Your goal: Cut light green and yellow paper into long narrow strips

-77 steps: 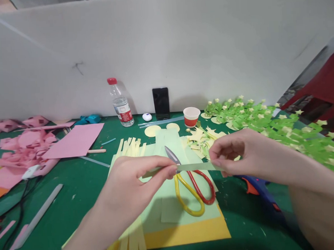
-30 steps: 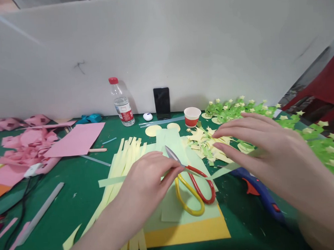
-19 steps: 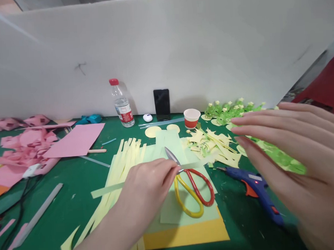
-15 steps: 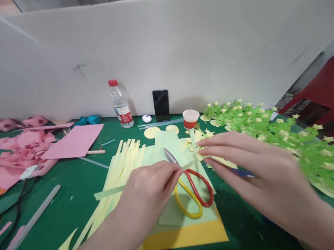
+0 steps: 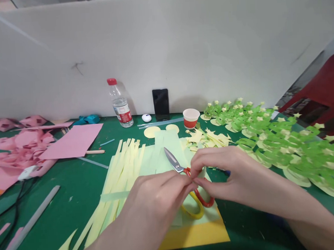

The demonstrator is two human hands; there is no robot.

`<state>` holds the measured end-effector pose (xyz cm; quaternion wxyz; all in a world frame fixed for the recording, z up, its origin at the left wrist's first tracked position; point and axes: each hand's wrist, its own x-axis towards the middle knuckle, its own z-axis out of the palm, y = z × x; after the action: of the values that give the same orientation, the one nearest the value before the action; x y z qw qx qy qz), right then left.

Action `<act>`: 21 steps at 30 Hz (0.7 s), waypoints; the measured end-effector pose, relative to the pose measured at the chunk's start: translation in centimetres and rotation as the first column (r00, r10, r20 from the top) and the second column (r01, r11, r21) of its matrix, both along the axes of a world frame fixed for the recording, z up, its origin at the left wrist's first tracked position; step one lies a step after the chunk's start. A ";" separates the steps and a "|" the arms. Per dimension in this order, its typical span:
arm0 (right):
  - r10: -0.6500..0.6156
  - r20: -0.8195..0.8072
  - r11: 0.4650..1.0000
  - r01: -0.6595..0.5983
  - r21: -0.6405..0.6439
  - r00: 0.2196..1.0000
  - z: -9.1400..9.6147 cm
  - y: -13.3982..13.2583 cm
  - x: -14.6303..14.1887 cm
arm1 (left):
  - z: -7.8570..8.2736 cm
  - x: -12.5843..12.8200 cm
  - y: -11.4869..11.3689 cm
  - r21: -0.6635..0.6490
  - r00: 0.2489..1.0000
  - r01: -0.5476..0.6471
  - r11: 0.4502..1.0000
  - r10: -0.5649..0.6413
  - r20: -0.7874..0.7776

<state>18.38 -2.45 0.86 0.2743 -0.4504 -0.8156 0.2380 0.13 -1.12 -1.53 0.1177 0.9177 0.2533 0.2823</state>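
My left hand [image 5: 156, 196] and my right hand [image 5: 225, 174] meet over the middle of the table, fingertips pinched together on a pale green paper strip [image 5: 114, 196]. One end of the strip trails left over a fan of yellow paper strips [image 5: 121, 168]. The other end curls into a loop between my right fingers. Under my hands lie scissors [image 5: 173, 162] with red and yellow handles, on light green sheets [image 5: 168, 143] stacked over a yellow sheet [image 5: 195, 235].
A row of green paper trees with yellow stars [image 5: 282, 141] fills the right side. Yellow scraps [image 5: 209, 139], a paper cup [image 5: 191, 117], a phone [image 5: 160, 103] and a water bottle [image 5: 119, 103] stand behind. Pink paper [image 5: 72, 141] and cables [image 5: 12, 219] lie left.
My right hand swung out to the right, came back, and now pinches the strip's free end against my left fingers, bending it into a loop. The blue glue gun is now hidden behind my right arm.
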 end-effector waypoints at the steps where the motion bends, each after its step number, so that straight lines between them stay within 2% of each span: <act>1: 0.022 0.002 0.999 -0.022 -0.026 1.000 0.0 0.1 0.1 | 0.0 0.0 0.0 0.003 1.000 0.004 1.000 -0.004 0.002; 8: 0.035 0.020 0.999 -0.034 -0.027 0.999 -0.2 0.2 0.2 | -0.2 0.3 0.0 0.021 1.000 -0.004 1.000 0.004 0.001; 12: -0.005 0.012 1.000 0.005 0.000 1.000 -0.3 0.0 -0.2 | -0.2 0.4 0.0 -0.043 0.998 -0.053 0.998 0.054 0.015; 17: -0.054 0.025 0.996 0.056 -0.067 0.998 -0.3 0.2 0.1 | 0.9 0.2 0.5 -0.135 0.996 -0.092 0.986 0.093 -0.003; 21: -0.087 0.054 0.990 0.093 -0.109 0.995 -0.1 0.5 1.4 | 2.2 -0.8 1.5 -0.258 0.993 -0.117 0.959 0.115 -0.025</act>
<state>19.74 -1.91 0.80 0.2389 -0.5072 -0.7864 0.2593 -0.67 0.36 0.69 0.2186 0.8794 0.3420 0.2486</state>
